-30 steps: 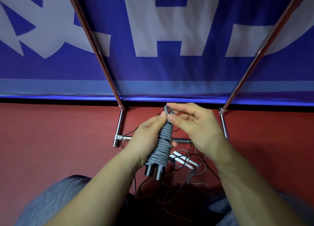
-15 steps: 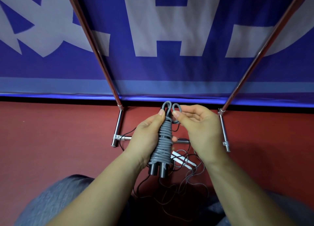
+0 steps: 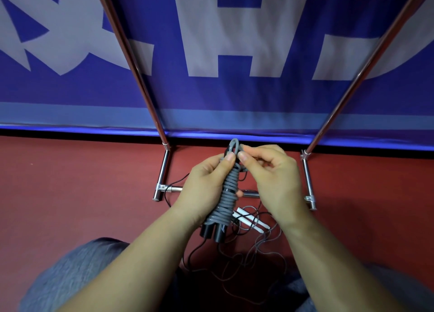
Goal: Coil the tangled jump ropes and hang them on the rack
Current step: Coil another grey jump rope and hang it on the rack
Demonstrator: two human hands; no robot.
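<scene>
Grey rope bundle [image 3: 226, 199] upright in my left hand [image 3: 204, 189] | right hand [image 3: 272, 177] pinches top loop | rack [image 3: 164, 170] beyond

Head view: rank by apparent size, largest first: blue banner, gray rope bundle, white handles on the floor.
1. Blue banner: fills the upper half of the view.
2. Gray rope bundle, held in the left hand: looks bigger partly because it is nearer the camera.
3. White handles: smallest, partly hidden behind the bundle.
</scene>
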